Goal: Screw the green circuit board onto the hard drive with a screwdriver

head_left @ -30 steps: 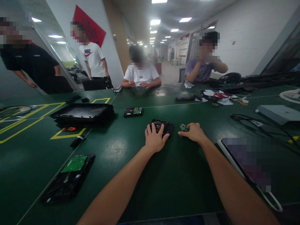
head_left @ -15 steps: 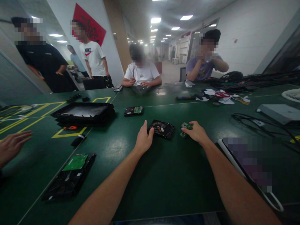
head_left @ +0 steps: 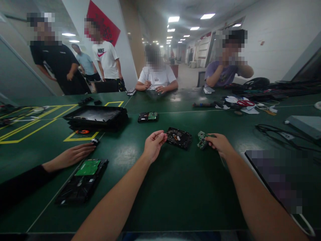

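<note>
Head view: right hand (head_left: 220,145) pinches board (head_left: 201,141) (ideally by its rim) inside bench (head_left: 188,201) edges, left hand (head_left: 153,144) narrow beside drive (head_left: 179,138).

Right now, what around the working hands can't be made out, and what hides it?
All in the head view:
Circuit board: part of its right side, covered by the right hand.
Left hand: whether its fingertips pinch anything, too small to tell.
Black drive: its underside, turned down toward the green table.
Co-worker's sleeve: cut off by the left edge.

a black hard drive (head_left: 179,138) lies flat, askew; beside it, apart, a green circuit board (head_left: 202,141), seemingly tilted.
</note>
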Motion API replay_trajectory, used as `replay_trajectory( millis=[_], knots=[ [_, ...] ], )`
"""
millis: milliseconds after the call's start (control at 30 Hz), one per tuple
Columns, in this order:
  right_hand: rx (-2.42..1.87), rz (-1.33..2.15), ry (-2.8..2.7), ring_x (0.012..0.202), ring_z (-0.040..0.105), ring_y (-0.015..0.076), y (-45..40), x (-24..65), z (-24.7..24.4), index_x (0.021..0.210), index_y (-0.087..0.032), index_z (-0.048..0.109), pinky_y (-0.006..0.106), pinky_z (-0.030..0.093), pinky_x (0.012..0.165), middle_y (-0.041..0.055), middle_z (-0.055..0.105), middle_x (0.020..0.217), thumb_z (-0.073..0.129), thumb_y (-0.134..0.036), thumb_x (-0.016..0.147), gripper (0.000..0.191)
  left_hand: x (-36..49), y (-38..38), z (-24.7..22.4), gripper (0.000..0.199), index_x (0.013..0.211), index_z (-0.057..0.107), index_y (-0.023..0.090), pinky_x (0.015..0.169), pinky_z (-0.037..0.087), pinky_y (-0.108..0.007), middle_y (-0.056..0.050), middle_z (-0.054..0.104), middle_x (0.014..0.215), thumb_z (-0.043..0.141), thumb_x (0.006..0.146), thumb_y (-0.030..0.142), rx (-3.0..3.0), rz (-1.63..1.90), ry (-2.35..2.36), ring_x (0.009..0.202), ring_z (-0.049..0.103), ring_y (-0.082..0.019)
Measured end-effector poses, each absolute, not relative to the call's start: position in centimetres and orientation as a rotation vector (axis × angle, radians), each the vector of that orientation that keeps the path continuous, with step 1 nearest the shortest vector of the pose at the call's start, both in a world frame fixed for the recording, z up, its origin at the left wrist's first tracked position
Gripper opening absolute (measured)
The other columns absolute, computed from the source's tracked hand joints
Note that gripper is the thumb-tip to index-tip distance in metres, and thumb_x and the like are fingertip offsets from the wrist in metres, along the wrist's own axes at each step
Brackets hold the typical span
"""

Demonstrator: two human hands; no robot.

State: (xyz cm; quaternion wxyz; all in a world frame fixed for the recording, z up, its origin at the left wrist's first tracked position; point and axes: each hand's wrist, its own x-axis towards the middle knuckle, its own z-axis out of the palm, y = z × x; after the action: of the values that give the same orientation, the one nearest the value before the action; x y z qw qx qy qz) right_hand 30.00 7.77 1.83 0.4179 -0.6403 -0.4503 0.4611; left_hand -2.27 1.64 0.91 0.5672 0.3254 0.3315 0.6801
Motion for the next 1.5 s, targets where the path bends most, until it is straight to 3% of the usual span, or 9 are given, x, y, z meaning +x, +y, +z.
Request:
replay_trajectory(
  millis=[67,167,367,533,800,1067,1367,1500],
  knots=[
    [-1.559,1.217,-1.026,0.039,0.041,0.0061,7.9,30.1,1.9,0.079,-0.014,0.067,0.016,0.025,0.035,-0.0020,0.056,0.051,0.078,-0.016,0.076,0.011,-2.3,1.6,0.9,0.035,0.091,0.071,0.015,0.066,0.053,-0.023,0.000,0.066,0.071,0.087,0.080,0.044,0.787,1.586,0.834,0.064,0.062,-0.009],
    [-1.503,1.273,-0.950,0.038,0.038,0.0046,8.1,30.2,1.9,0.076,-0.015,0.062,0.015,0.024,0.034,-0.0009,0.058,0.054,0.075,-0.017,0.081,0.013,-2.2,1.4,0.9,0.049,0.082,0.065,0.016,0.050,0.040,-0.021,0.007,0.047,0.052,0.081,0.080,0.062,0.825,1.548,0.896,0.046,0.044,-0.006],
    [-1.367,1.358,-0.858,0.038,0.036,0.0030,8.1,30.2,2.1,0.078,-0.016,0.060,0.013,0.021,0.033,-0.0010,0.059,0.059,0.074,-0.014,0.084,0.016,-1.8,0.9,1.2,0.061,0.066,0.051,0.021,0.042,0.027,-0.024,0.008,0.038,0.042,0.065,0.084,0.078,0.987,1.389,1.141,0.036,0.035,-0.007],
    [-1.313,1.362,-0.803,0.042,0.044,0.0045,8.0,29.9,2.1,0.080,-0.016,0.061,0.011,0.026,0.033,-0.0004,0.060,0.060,0.074,-0.011,0.085,0.015,-1.5,0.3,1.5,0.069,0.056,0.041,0.023,0.041,0.021,-0.026,0.006,0.035,0.039,0.048,0.090,0.082,1.178,1.248,1.333,0.034,0.032,-0.008],
    [-1.288,1.338,-0.739,0.045,0.052,0.0061,8.1,29.7,2.0,0.077,-0.017,0.060,0.011,0.029,0.032,-0.0005,0.061,0.062,0.075,-0.010,0.084,0.019,-0.8,-0.8,1.2,0.069,0.055,0.053,0.021,0.054,0.036,-0.028,0.001,0.048,0.046,0.035,0.102,0.068,1.649,1.147,1.506,0.048,0.049,-0.014],
    [-1.281,1.339,-0.732,0.043,0.051,0.0053,8.1,29.6,1.9,0.076,-0.017,0.059,0.012,0.029,0.032,-0.0004,0.063,0.063,0.077,-0.010,0.082,0.020,-0.6,-0.7,1.2,0.050,0.060,0.050,0.021,0.059,0.033,-0.029,0.002,0.050,0.052,0.040,0.103,0.046,1.900,1.137,1.587,0.055,0.048,-0.015],
    [-1.278,1.343,-0.737,0.046,0.054,0.0063,8.1,29.6,2.0,0.077,-0.018,0.059,0.012,0.030,0.032,-0.0005,0.062,0.063,0.077,-0.011,0.082,0.020,-0.7,-0.9,1.5,0.034,0.075,0.057,0.022,0.065,0.038,-0.028,0.002,0.058,0.065,0.047,0.100,0.042,1.881,1.164,1.572,0.065,0.056,-0.016],
    [-1.282,1.343,-0.740,0.044,0.052,0.0062,8.1,29.7,1.9,0.077,-0.018,0.059,0.012,0.030,0.032,-0.0001,0.062,0.062,0.078,-0.012,0.082,0.020,-0.5,-1.1,1.6,0.042,0.071,0.055,0.022,0.065,0.038,-0.028,0.002,0.057,0.062,0.044,0.102,0.047,1.882,1.122,1.554,0.062,0.056,-0.015]
  ],
)
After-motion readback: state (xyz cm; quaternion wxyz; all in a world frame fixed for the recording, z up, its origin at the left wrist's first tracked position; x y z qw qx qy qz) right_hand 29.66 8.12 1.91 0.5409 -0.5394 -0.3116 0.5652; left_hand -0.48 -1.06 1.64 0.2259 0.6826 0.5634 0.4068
